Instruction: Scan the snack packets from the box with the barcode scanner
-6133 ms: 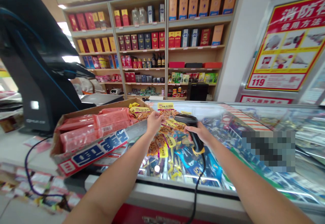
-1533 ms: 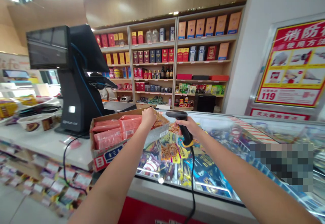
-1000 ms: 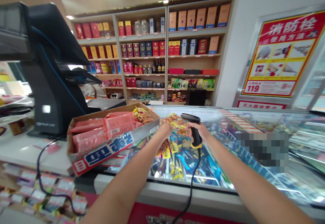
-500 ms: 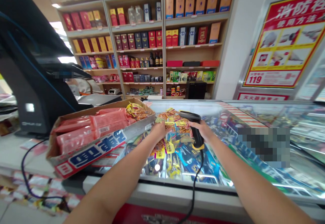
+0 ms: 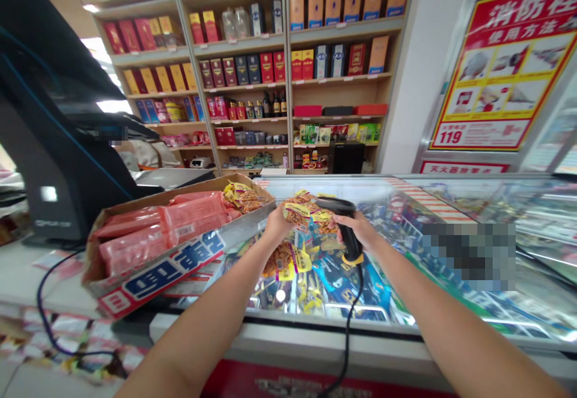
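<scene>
My right hand (image 5: 360, 228) is wrapped round the grip of a black barcode scanner (image 5: 337, 205), whose head points left and whose cable hangs down in front of the freezer. In my left hand (image 5: 278, 222) is a snack packet (image 5: 297, 213), yellow with brown contents showing through, pinched at its left end close to the scanner's head. Similar packets lie beyond and to the right of it. Below my left hand, another yellow snack packet (image 5: 282, 260) rests on the glass top of the chest freezer (image 5: 265, 326).
On the left stands an open carton (image 5: 180, 266) of pink packets, with yellow snack packets at its far end. A black checkout terminal (image 5: 58, 163) rises behind it. Shelves of boxed goods (image 5: 265, 70) line the back wall. A red and yellow poster (image 5: 502, 67) hangs right.
My left hand has shifted slightly left, and the snack packet in it shows more plainly beside the scanner. My right hand and the scanner have hardly moved.
</scene>
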Tool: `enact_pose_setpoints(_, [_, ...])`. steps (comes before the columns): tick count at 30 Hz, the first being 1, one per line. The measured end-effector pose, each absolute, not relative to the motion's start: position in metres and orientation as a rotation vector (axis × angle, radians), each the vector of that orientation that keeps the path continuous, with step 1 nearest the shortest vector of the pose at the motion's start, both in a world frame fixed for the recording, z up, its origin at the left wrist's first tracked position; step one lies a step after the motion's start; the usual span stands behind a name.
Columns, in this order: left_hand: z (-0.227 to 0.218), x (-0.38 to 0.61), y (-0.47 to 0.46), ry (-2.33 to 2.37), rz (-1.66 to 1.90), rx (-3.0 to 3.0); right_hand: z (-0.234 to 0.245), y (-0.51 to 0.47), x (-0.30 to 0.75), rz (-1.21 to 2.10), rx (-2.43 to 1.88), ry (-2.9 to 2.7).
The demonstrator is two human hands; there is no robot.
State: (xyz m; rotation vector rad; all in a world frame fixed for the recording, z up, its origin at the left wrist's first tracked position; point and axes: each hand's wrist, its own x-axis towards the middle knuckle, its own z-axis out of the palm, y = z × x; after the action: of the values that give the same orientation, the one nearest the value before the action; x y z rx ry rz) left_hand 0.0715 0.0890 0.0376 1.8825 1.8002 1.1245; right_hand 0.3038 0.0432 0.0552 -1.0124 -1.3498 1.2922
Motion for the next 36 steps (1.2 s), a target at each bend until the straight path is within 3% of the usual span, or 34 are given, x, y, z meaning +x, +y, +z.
enact_pose_setpoints(3, [0.037,0.072,0.089,1.664,1.074,1.694,0.058,0.04,0.304,1.29,-1.01,-1.373])
enact_pose_setpoints(12, [0.042,0.082,0.087,1.1,1.455,1.152,0.059,0.035,0.298,1.382,-0.916,-1.452])
enact_pose_setpoints(36, [0.044,0.08,0.086,1.064,1.563,1.186,0.059,0.034,0.295,1.358,-0.981,-1.469])
